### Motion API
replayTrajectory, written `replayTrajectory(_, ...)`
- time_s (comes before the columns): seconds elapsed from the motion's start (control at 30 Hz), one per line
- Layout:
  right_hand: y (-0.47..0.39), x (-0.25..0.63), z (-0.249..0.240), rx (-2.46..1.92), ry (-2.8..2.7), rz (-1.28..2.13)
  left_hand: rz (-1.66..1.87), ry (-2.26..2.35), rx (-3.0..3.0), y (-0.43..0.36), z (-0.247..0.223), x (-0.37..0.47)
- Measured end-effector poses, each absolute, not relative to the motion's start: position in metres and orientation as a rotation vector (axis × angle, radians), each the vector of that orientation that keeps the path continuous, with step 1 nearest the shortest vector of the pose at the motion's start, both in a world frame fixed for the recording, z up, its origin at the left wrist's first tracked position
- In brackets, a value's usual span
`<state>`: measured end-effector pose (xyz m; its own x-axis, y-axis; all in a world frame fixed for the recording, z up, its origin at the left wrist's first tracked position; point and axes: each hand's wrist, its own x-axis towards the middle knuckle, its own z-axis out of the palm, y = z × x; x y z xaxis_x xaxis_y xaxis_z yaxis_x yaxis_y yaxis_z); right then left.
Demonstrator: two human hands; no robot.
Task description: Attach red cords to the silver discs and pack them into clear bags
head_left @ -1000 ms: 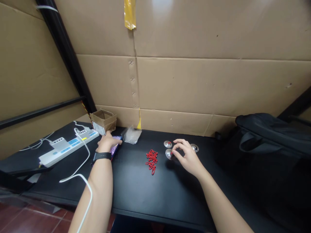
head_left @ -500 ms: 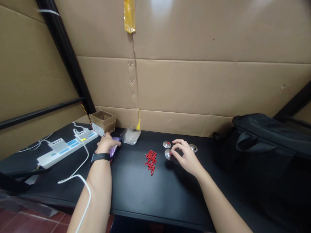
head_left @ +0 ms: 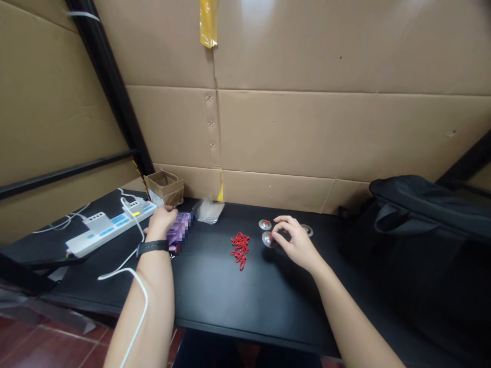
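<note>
Left hand [head_left: 160, 222] tilting purple packet [head_left: 178, 230], long axis toward wall, right hand [head_left: 294, 241] on silver disc [head_left: 267, 238]

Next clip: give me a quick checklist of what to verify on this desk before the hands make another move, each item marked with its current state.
1. Right hand at the silver disc, fingertips on it: ok.
2. Firm grip on that disc: cannot tell, the fingers hide it.
3. Left hand resting on the purple packet: ok.
4. Red rubber bands piled between the hands, touched by neither: ok.
5. White cable lying against the left forearm, clear of snagging: not ok.
6. Other two discs flat on the black table: ok.
</note>
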<state>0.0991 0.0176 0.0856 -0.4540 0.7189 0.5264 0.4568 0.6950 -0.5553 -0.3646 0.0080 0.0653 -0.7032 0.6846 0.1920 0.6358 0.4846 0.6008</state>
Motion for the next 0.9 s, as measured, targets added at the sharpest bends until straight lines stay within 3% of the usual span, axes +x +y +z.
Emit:
replayTrajectory(0.17,0.02,0.099,0.083,-0.887,-2.161,0.502,1.261,2.758,1.094,-0.007,0.09,-0.343)
replayTrajectory(0.33,0.018,0.098,0.08,-0.873,-2.247,0.546,1.558,2.471,1.568,-0.008,0.115,-0.272)
replayTrajectory(0.47,0.016,0.095,0.077,-0.86,-2.279,0.538,1.186,1.799,2.363,-0.01,0.119,-0.185)
replayTrajectory(0.57,0.017,0.093,0.074,-0.849,-2.3,0.525,0.981,1.415,2.594,-0.016,0.107,-0.137)
replayTrajectory(0.9,0.033,0.112,0.073,-0.99,-2.277,0.39,0.715,1.318,2.66,-0.018,0.076,-0.111)
